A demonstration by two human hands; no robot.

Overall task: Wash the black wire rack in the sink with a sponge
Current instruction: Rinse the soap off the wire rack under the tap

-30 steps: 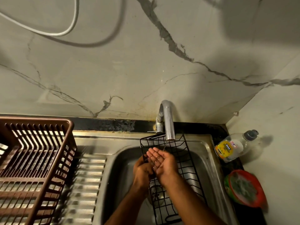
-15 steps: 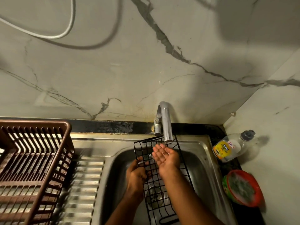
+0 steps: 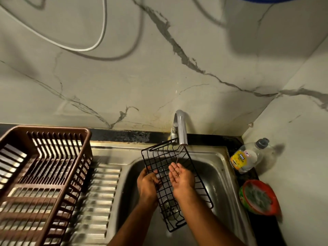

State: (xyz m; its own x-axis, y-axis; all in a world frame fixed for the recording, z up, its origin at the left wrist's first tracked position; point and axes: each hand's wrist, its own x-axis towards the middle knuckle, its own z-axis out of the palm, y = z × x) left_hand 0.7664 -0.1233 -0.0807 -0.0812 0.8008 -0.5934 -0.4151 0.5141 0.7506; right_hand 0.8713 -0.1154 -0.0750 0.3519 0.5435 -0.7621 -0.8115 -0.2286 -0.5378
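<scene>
The brown dish basket [image 3: 40, 176] sits well left of the grip, ribbed drainboard [image 3: 99, 196] between. The left hand [image 3: 148, 183] grasps the black wire rack [image 3: 179, 185] by its left edge, tilted over the sink [image 3: 221, 167]. Just right, the right hand [image 3: 181, 178] lies released, palm up, under the tap [image 3: 182, 128] stream. Soap bottle [image 3: 248, 157] and scrubber bowl [image 3: 259, 197] stand beyond the sink's right rim.
</scene>
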